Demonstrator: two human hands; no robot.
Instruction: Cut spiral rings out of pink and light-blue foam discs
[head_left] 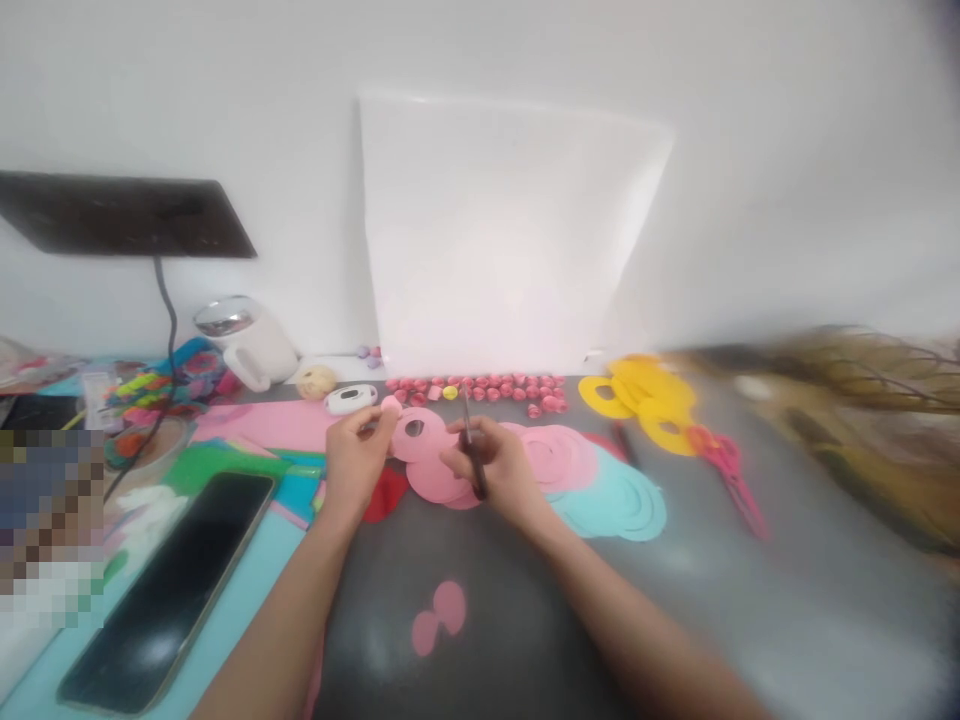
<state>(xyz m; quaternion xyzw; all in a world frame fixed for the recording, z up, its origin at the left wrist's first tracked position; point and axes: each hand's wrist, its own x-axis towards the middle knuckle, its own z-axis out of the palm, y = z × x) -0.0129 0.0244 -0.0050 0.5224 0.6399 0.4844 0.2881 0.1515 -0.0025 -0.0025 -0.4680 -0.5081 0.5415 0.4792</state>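
Note:
My left hand (358,452) pinches a small pink paper piece (391,405) between thumb and fingers, above a pile of pink paper rings (435,470). My right hand (491,465) is closed around dark scissors (472,450), whose blades point up toward the row of small pink rolled pieces (480,390). Both hands hover over the grey table (525,600), close together. Two small pink paper petals (439,617) lie on the table nearer to me.
Pale blue paper rings (622,505) and yellow paper rings (645,400) lie to the right, with pink scissors (731,475) beside them. A phone (169,590) rests at the left on coloured paper. A white mug (247,345), a white sheet (510,240) against the wall and a cable stand behind.

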